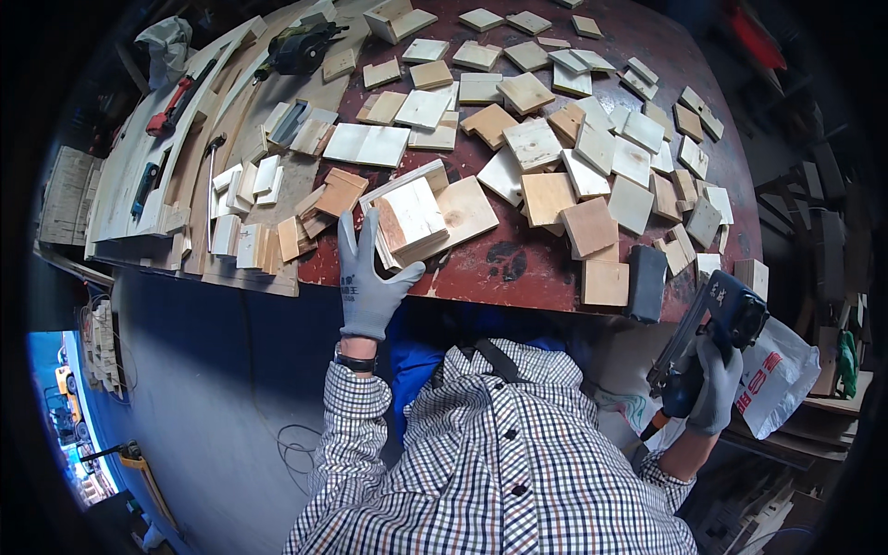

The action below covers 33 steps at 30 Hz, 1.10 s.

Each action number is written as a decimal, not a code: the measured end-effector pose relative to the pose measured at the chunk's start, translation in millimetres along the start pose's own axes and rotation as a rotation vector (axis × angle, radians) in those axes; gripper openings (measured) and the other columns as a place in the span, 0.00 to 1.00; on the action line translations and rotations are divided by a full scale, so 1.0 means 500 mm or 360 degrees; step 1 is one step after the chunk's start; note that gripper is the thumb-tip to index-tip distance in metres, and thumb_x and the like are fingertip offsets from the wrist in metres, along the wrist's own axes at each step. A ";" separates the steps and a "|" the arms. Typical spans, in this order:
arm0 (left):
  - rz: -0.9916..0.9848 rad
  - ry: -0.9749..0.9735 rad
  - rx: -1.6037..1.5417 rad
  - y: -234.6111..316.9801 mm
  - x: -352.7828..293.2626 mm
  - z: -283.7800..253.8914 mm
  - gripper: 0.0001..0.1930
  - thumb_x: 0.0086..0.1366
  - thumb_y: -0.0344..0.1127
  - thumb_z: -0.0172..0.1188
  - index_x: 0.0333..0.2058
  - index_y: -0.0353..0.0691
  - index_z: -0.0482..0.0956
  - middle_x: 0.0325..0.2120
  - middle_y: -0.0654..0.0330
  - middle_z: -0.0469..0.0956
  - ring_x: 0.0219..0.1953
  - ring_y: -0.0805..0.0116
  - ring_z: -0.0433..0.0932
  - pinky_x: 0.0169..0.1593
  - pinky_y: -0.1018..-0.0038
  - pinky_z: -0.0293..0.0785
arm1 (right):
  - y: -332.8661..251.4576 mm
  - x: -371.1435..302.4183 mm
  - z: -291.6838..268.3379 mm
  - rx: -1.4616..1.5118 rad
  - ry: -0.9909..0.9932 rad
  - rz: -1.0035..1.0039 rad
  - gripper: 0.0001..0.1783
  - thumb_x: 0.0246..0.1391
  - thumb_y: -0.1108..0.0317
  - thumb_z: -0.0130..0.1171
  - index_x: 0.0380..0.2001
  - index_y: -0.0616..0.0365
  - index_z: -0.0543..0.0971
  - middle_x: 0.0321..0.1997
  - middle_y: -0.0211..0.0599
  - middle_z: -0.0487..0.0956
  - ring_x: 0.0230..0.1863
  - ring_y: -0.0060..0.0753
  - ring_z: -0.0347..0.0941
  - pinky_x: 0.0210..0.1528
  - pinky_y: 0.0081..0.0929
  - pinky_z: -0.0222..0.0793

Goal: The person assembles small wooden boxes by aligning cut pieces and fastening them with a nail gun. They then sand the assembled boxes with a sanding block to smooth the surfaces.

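Two gloved hands are showing: your left hand [372, 287] is spreading its fingers and thumb wide at the near left corner of the wood stack [412, 222], gripping nothing visibly; I cannot tell how firmly it is touching. Your right hand [717, 384] is wrapping around the handle of the dark blue nail gun [717, 319], which you are holding just off the table's right front corner. The wood stack is sitting near the front edge of the red table [472, 282], its pale pieces lying on one another. Right of it, a dark rectangular block [647, 283] is standing at the edge, beside wooden pieces [535, 145] that are scattering across the tabletop, some overlapping. Farther left, a hammer [215, 153] and a red tool [171, 109] are lying on pale boards [139, 166]; a dark power tool [301, 48] is resting beyond. A white plastic bag [779, 375] is hanging behind your right hand.
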<state>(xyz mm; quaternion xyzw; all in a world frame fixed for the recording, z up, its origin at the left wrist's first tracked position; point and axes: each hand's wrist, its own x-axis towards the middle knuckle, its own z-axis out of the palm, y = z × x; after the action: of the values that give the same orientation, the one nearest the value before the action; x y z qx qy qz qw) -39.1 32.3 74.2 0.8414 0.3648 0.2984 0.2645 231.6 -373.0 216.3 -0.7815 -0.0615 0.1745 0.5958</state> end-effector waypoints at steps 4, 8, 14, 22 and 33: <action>0.0130 -0.0029 0.0335 0.030 0.027 0.020 0.39 0.60 0.59 0.75 0.65 0.46 0.78 0.74 0.38 0.58 0.75 0.31 0.55 0.74 0.44 0.61 | -0.014 0.005 0.015 -0.0011 -0.0029 -0.0051 0.14 0.61 0.64 0.66 0.45 0.61 0.80 0.32 0.29 0.80 0.28 0.22 0.77 0.31 0.20 0.73; 0.0083 0.0092 0.0635 0.063 0.033 0.059 0.32 0.62 0.59 0.73 0.59 0.46 0.84 0.73 0.40 0.62 0.74 0.27 0.55 0.73 0.41 0.61 | -0.019 0.006 0.023 -0.0034 -0.0069 -0.0063 0.11 0.61 0.66 0.64 0.43 0.61 0.81 0.32 0.29 0.80 0.28 0.21 0.76 0.31 0.20 0.71; 0.0034 0.0246 0.0438 0.027 0.016 0.103 0.30 0.61 0.51 0.76 0.59 0.45 0.84 0.72 0.41 0.64 0.72 0.27 0.60 0.73 0.41 0.61 | -0.031 -0.003 0.042 -0.0044 -0.0037 -0.0073 0.12 0.63 0.64 0.65 0.41 0.60 0.77 0.28 0.31 0.79 0.24 0.23 0.74 0.29 0.22 0.70; 0.0259 0.0395 0.0706 0.036 0.019 0.068 0.22 0.64 0.48 0.72 0.54 0.46 0.86 0.60 0.57 0.79 0.64 0.43 0.71 0.66 0.46 0.67 | -0.030 -0.001 0.042 -0.0017 0.0019 -0.0046 0.11 0.63 0.65 0.64 0.42 0.60 0.77 0.28 0.29 0.78 0.24 0.21 0.74 0.29 0.21 0.71; -0.0746 0.0758 -0.0901 0.052 0.095 -0.004 0.16 0.78 0.41 0.62 0.46 0.30 0.85 0.30 0.66 0.82 0.26 0.81 0.75 0.28 0.76 0.75 | -0.017 0.001 0.051 0.0005 0.0050 -0.0026 0.12 0.62 0.65 0.64 0.44 0.60 0.79 0.29 0.28 0.79 0.24 0.20 0.75 0.28 0.20 0.72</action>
<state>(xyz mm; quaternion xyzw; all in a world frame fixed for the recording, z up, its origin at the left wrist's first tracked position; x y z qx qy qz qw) -2.2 54.2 107.3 0.5380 0.5006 0.5041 0.4537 224.1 -347.4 218.6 -0.7828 -0.0583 0.1573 0.5993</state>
